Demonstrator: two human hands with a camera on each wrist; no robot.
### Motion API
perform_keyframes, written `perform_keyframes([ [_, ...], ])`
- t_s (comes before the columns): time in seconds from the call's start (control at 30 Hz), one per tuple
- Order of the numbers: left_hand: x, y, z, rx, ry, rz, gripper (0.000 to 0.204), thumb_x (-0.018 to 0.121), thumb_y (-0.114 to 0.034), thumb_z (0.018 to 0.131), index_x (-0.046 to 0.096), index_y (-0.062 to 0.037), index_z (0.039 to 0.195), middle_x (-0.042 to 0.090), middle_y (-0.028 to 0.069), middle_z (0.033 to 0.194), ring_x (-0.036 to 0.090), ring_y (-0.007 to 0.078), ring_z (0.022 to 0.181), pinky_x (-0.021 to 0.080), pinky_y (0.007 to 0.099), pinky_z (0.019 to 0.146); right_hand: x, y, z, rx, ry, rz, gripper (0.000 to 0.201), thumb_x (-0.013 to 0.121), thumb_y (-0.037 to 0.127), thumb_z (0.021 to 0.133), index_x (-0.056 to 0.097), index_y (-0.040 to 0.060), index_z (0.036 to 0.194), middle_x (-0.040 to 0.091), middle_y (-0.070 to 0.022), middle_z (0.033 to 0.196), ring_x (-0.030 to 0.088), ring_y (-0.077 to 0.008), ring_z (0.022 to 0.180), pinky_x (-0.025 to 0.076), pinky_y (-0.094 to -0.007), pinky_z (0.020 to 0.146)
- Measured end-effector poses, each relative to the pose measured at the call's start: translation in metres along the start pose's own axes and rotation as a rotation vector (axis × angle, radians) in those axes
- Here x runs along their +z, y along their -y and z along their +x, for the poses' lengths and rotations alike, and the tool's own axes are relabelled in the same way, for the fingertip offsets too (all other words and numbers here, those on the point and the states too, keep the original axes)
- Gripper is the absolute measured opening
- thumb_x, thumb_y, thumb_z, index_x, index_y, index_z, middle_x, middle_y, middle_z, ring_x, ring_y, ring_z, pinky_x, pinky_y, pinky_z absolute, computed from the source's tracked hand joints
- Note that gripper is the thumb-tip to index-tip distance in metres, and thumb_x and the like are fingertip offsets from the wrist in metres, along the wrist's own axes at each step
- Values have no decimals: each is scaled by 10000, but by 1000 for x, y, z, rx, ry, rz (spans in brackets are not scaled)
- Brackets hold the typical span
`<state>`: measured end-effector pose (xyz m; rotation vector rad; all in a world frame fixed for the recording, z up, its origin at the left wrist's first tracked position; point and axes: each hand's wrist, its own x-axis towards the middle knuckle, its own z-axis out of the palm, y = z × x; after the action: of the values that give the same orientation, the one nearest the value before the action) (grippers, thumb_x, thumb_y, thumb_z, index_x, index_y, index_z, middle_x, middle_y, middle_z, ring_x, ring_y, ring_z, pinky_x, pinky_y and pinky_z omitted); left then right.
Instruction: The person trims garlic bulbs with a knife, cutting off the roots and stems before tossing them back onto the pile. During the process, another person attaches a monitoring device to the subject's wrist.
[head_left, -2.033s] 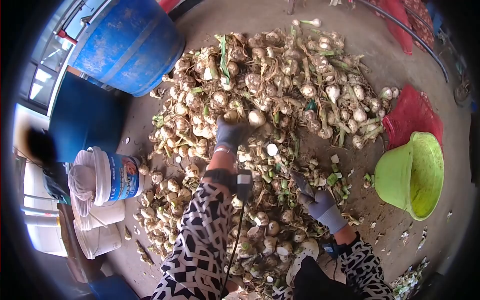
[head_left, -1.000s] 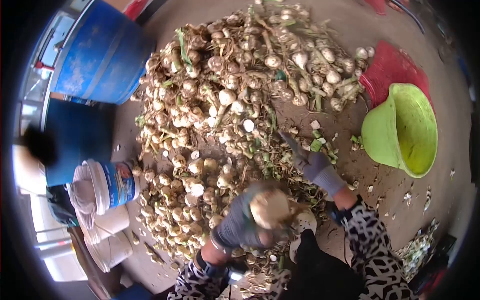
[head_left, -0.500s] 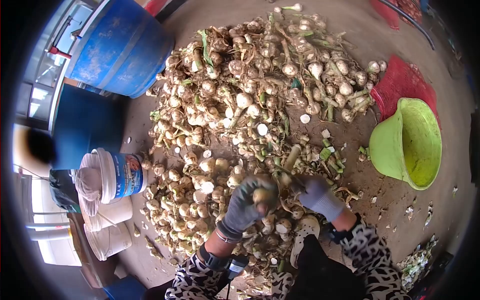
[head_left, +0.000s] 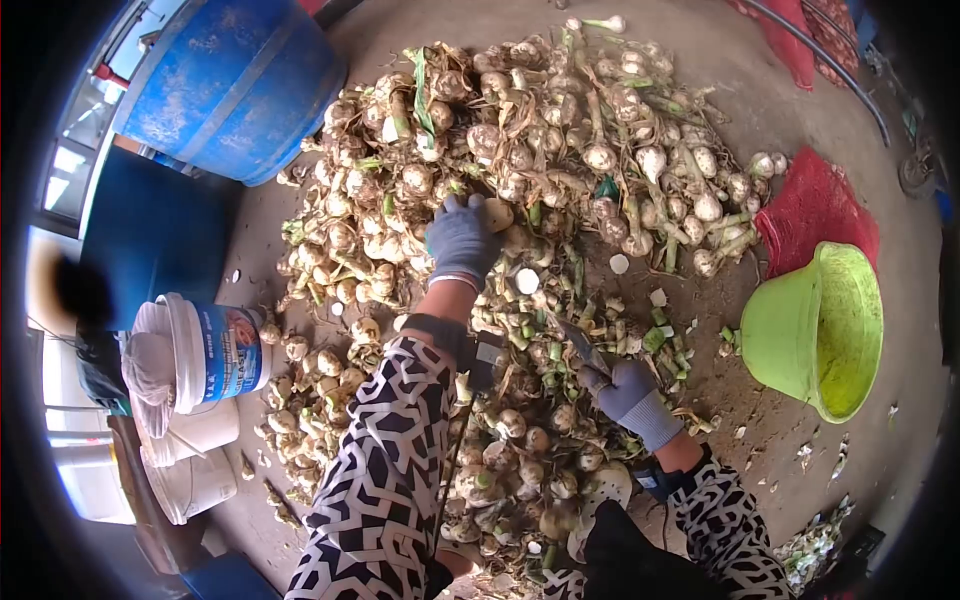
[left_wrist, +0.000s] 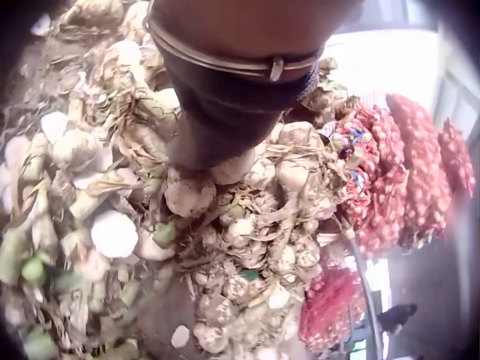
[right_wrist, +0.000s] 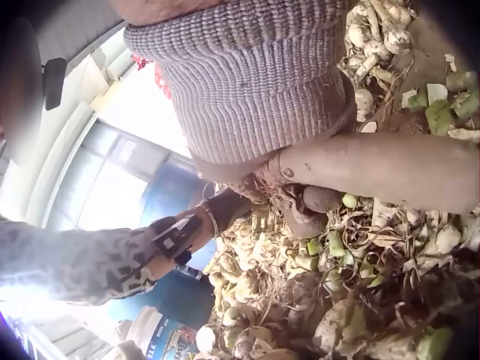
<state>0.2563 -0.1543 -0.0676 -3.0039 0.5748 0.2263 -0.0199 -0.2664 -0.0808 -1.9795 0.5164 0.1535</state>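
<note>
My gloved left hand (head_left: 465,240) reaches palm down onto a heap of dirty garlic (head_left: 560,130). At its thumb side it touches a garlic bulb (head_left: 497,213); I cannot tell whether the fingers curl round it. In the left wrist view the glove (left_wrist: 217,127) hides its own fingers, with bulbs right under it. Nearer the body, my gloved right hand (head_left: 632,395) grips a cutting tool (head_left: 578,342) with a dark blade pointing forward and left. Its knitted cuff (right_wrist: 247,82) fills the top of the right wrist view, above a long smooth tan shape (right_wrist: 390,171).
Trimmed bulbs (head_left: 320,385) lie at left and between the feet. Cut stalks (head_left: 660,335) lie ahead of the right hand. A green tub (head_left: 775,325) and red mesh bag (head_left: 820,215) stand right; a blue barrel (head_left: 235,90) and white buckets (head_left: 190,350) stand left.
A second ago the left hand held a bulb near the body, then brought it to the tool. It has now moved forward onto the heap without that bulb. The right hand still grips the tool.
</note>
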Motion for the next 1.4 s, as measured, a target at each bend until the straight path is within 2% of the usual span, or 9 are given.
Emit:
perform_keyframes([
  [0.17, 1, 36, -36, 215, -82, -389, 286, 627, -218, 867, 620, -59, 1105, 649, 174, 1024, 622, 293, 1000, 482, 388, 905, -19, 16, 11, -112, -92, -34, 206, 634, 270, 870, 694, 112, 987, 649, -159, 716, 643, -329, 648, 496, -396, 572],
  [0.23, -9, 31, -85, 301, 28, -1149, 289, 647, -56, 861, 615, -58, 1149, 672, 104, 1072, 645, 161, 973, 518, 283, 850, -26, 39, 14, -303, -184, -211, 213, 643, 210, 813, 667, 119, 1004, 663, -135, 785, 656, -314, 669, 516, -402, 587],
  [0.4, -59, 3, -171, 378, 218, -1407, 758, 627, 213, 679, 414, -74, 1348, 650, 97, 1140, 666, 226, 966, 594, 304, 817, -38, 82, -3, -542, -192, -642, 337, 706, 207, 722, 624, 81, 1024, 650, -116, 823, 660, -304, 660, 544, -402, 586],
  [0.87, -35, -12, -217, 289, 168, -1201, 650, 795, -333, 731, 511, -17, 1223, 659, 127, 966, 648, 199, 915, 524, 302, 825, -41, 60, -28, -391, -80, -708, 459, 728, 208, 652, 633, 125, 1094, 643, -80, 1028, 662, -254, 770, 541, -390, 633],
  [0.9, -31, -9, -218, -34, 660, -1767, 670, 781, -425, 726, 530, -28, 1204, 656, 125, 975, 649, 221, 908, 523, 327, 819, -30, 30, -14, -448, -146, -656, 375, 704, 195, 680, 652, 114, 1043, 656, -85, 957, 661, -254, 744, 537, -400, 622],
  [1.0, -77, -25, -235, 656, 368, -1200, 931, 729, -733, 622, 530, -52, 1226, 618, 114, 1060, 625, 253, 968, 498, 375, 866, -32, -29, 22, -140, -101, -680, 258, 548, 260, 897, 684, 71, 786, 640, -124, 621, 642, -266, 577, 507, -371, 545],
  [1.13, -45, -9, -211, 543, 425, -1410, 882, 786, -572, 687, 463, -44, 1316, 556, 154, 1198, 571, 287, 1074, 456, 388, 918, -39, 12, -26, -206, 98, 291, 146, 667, 185, 860, 709, 68, 938, 702, -96, 773, 666, -181, 672, 523, -311, 630],
  [1.27, -59, -16, -218, 746, -29, -815, 765, 800, -284, 769, 400, -26, 1369, 543, 173, 1229, 499, 259, 1188, 415, 389, 994, -19, 34, -37, -38, -28, 788, 152, 624, 40, 871, 703, 52, 1000, 709, -42, 848, 652, -103, 771, 519, -270, 681],
  [1.4, -41, -14, -237, 223, 461, -1683, 755, 791, -408, 763, 427, -65, 1330, 553, 94, 1184, 607, 165, 954, 525, 303, 833, -18, 41, -48, -335, -92, 541, 152, 603, 86, 900, 699, 47, 1010, 702, -38, 823, 659, -112, 747, 523, -280, 656],
])
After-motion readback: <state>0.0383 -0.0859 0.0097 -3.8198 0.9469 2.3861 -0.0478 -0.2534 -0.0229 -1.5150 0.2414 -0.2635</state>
